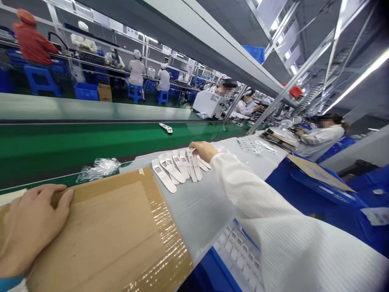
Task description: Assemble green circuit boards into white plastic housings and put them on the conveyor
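My right hand (pixel 204 151) reaches across the bench and pinches the upper end of long white plastic casings (pixel 194 168); how many are in the fingers I cannot tell. Beside it, several more white casings (pixel 164 175) with small rectangular windows lie fanned in a row on the pale work surface (pixel 200 211). At the lower left, my left hand (pixel 35 223) rests on a taped brown cardboard sheet or box (pixel 112 227). Its thumb is apart from the fingers, and it holds nothing that I can see.
Behind the bench runs a green conveyor belt (pixel 91 140) carrying one white device (pixel 165 128). Crumpled clear plastic (pixel 101 168) lies by the cardboard. Below the bench edge sits a tray of white parts (pixel 238 251). Blue bins (pixel 322 186) and a seated co-worker (pixel 323 136) are rightward.
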`<action>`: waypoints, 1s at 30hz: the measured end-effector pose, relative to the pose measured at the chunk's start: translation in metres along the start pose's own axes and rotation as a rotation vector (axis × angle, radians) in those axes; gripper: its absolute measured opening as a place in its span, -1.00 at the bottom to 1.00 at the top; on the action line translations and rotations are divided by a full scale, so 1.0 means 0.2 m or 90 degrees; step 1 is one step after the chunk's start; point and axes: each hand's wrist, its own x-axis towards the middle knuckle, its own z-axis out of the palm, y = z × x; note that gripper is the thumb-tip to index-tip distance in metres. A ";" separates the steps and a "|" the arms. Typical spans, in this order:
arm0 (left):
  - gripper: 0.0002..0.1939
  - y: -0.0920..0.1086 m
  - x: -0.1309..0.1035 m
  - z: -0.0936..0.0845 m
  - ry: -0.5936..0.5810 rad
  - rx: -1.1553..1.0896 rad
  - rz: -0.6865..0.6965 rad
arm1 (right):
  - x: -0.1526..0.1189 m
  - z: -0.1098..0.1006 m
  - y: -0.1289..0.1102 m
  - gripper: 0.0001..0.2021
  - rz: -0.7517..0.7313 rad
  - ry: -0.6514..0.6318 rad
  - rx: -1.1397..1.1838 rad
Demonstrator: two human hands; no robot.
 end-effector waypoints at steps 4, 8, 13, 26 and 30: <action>-0.43 0.04 -0.04 -0.04 -0.030 0.023 -0.009 | 0.17 0.08 -0.12 -0.60 -0.034 -0.058 -0.002; -0.43 0.08 -0.07 -0.06 0.001 0.002 -0.008 | 0.17 0.08 -0.20 -0.57 -0.022 -0.015 0.011; -0.45 0.07 -0.06 -0.03 0.020 -0.012 -0.005 | 0.15 0.12 -0.55 -0.69 -0.118 -0.002 0.135; -0.56 0.08 -0.09 -0.02 0.083 -0.042 0.004 | -0.06 0.59 -1.32 -0.89 -0.320 0.054 0.459; -0.36 0.11 -0.09 -0.05 0.133 -0.032 0.044 | -0.04 0.58 -1.29 -0.92 -0.313 0.036 0.499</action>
